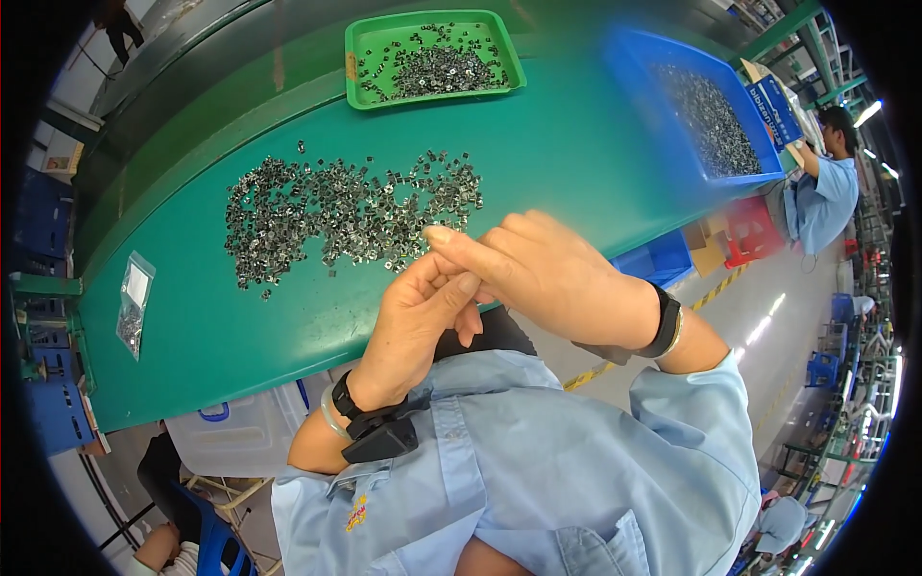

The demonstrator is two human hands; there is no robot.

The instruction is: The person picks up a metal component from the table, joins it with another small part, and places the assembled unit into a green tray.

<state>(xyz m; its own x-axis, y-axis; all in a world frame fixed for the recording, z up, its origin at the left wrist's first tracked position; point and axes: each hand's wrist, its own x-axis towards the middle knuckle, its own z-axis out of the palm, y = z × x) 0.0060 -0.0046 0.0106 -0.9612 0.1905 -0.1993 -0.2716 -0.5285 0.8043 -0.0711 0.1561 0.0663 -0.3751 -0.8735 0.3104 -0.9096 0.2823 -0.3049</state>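
Note:
My left hand (408,322) and my right hand (543,278) meet over the near edge of the green table, just in front of a spread of small metal parts (360,206). The fingers of both are curled and pressed together, thumbs toward each other. Whatever they pinch, if anything, is hidden between the fingertips. The parts are tiny, dark and silvery, roughly square, and lie loose in a wide patch. Each wrist wears a black strap.
A green tray (519,75) with more small parts stands at the table's back. At the right is a large blue bin (634,72) of similar parts. On the left lies a clear plastic bag (134,302). A co-worker (826,192) is at the far right.

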